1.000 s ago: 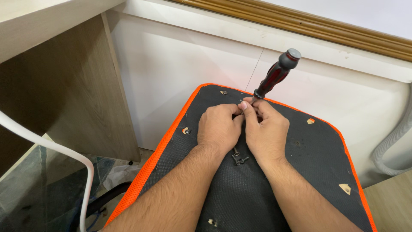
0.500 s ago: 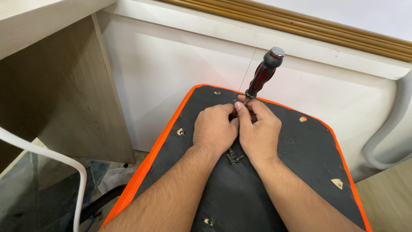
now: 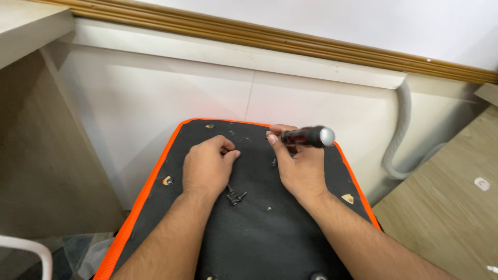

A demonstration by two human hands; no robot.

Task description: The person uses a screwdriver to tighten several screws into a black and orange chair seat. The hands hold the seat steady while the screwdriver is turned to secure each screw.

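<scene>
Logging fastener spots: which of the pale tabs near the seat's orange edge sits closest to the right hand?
The tab on the pad's right side, just beside the right hand's wrist. The others lie at the left edge and top edge, nearer the left hand.

- Black seat underside (image 3: 259,228): loose screws (image 3: 234,197) lie between both wrists.
- White wall panel (image 3: 207,98) closes the far side.
- Grey hose (image 3: 399,135) stands rightward.
</scene>
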